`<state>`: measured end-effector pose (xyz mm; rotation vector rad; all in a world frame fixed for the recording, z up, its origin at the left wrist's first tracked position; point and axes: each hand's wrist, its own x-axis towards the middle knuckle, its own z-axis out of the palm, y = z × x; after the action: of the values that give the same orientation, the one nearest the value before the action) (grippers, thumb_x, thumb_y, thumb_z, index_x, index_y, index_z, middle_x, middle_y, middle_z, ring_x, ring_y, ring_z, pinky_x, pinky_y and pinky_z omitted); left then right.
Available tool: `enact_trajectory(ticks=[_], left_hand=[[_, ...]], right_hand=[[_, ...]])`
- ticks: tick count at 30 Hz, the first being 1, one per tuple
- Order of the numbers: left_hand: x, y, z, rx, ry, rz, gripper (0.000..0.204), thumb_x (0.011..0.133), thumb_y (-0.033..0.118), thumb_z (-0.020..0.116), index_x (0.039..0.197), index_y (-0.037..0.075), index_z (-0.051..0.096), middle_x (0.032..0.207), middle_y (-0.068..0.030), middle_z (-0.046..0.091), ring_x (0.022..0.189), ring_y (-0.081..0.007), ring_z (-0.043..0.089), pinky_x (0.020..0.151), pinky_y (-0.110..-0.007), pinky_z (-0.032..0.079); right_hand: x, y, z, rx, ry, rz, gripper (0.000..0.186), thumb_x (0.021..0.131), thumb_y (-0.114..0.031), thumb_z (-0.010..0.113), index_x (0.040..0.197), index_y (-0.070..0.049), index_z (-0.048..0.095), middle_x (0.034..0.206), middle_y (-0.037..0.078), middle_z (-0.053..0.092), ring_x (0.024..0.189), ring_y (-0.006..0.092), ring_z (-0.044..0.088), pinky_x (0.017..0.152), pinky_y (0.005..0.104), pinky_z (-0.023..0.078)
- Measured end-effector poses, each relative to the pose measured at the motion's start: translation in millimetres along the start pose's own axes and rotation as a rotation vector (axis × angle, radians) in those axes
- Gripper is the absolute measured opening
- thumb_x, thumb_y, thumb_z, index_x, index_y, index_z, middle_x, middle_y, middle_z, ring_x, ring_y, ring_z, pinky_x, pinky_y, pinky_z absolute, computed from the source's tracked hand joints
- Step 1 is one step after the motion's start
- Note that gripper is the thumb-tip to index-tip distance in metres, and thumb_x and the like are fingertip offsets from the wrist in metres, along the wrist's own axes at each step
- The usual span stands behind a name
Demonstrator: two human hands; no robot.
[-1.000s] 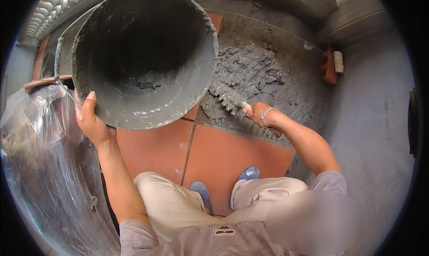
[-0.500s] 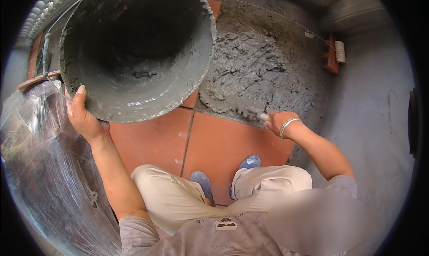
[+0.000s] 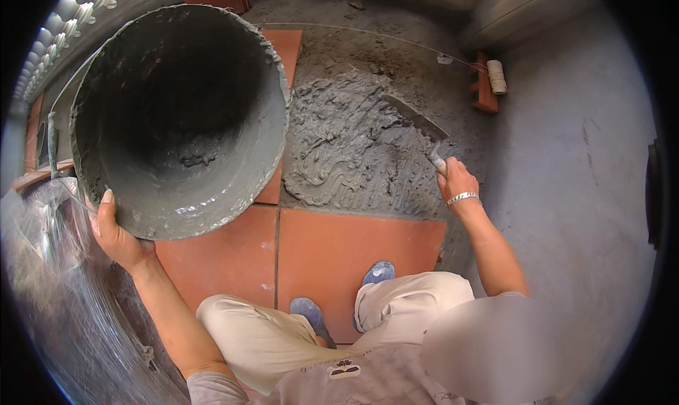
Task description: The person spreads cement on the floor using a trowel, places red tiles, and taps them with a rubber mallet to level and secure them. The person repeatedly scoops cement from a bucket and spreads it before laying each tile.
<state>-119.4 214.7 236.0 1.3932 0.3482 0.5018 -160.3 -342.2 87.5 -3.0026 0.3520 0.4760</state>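
My left hand (image 3: 120, 229) grips the near left rim of a large grey bucket (image 3: 240, 207), thumb over the edge. The bucket is tilted with its mouth toward me, its wall coated in wet mortar and a small lump left inside. My right hand (image 3: 456, 181), with a metal bracelet at the wrist, is closed round the handle of a trowel (image 3: 419, 117). The blade lies at the right side of a spread patch of wet mortar (image 3: 346, 147), whose surface is ridged and swirled. Part of the blade is smeared with mortar.
Orange floor tiles (image 3: 353, 253) lie under my feet and border the mortar. A string (image 3: 368, 31) runs across the far side to a brick (image 3: 484, 87) with a spool (image 3: 496, 77) beside it. Clear plastic sheeting (image 3: 78, 299) covers something at left; a grey wall (image 3: 566, 178) rises at right.
My right hand has moved the trowel away from me and to the right, from the mortar's near edge to its right side. The bucket stays in my left hand, lower and further left in view.
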Motion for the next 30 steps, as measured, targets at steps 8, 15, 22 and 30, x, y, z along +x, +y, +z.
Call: enact_trajectory(ticks=[8,15,22,30], left_hand=[[-4.9,2.8,12.5,-0.002,0.022,0.039,0.031,0.094,0.012,0.055,0.118,-0.006,0.061,0.106,-0.0120,0.068,0.093,-0.0211,0.068,0.082,-0.033,0.054],[-2.8,0.1,7.1,0.023,-0.006,0.038,0.036,0.094,0.011,0.052,0.126,-0.005,0.056,0.113,-0.0127,0.066,0.097,-0.0206,0.066,0.085,-0.033,0.053],[-5.5,3.1,7.9,0.035,-0.042,0.005,0.044,0.092,0.006,0.048,0.134,-0.004,0.050,0.122,-0.0129,0.062,0.105,-0.0196,0.062,0.091,-0.033,0.051],[-5.9,4.1,11.0,0.021,-0.032,0.015,0.044,0.092,0.006,0.048,0.135,-0.004,0.050,0.123,-0.0125,0.061,0.108,-0.0195,0.062,0.092,-0.032,0.051]], right_hand=[[36.7,-33.2,40.9,0.062,-0.299,0.239,0.037,0.094,-0.029,0.060,0.118,-0.002,0.054,0.109,0.026,0.069,0.105,0.0428,0.066,0.090,0.0510,0.051],[-9.6,-60.8,55.1,-0.037,-0.432,-0.092,0.025,0.093,-0.025,0.056,0.106,-0.003,0.051,0.096,0.025,0.071,0.092,0.0437,0.068,0.082,0.0526,0.053],[-37.0,-69.6,26.9,0.133,-0.411,-0.053,0.031,0.092,-0.028,0.060,0.108,-0.003,0.053,0.095,0.023,0.071,0.091,0.0430,0.068,0.082,0.0512,0.053],[-36.1,-47.2,49.5,0.204,-0.390,0.193,0.039,0.093,-0.032,0.060,0.112,0.002,0.054,0.100,0.030,0.068,0.097,0.0460,0.066,0.087,0.0513,0.051]])
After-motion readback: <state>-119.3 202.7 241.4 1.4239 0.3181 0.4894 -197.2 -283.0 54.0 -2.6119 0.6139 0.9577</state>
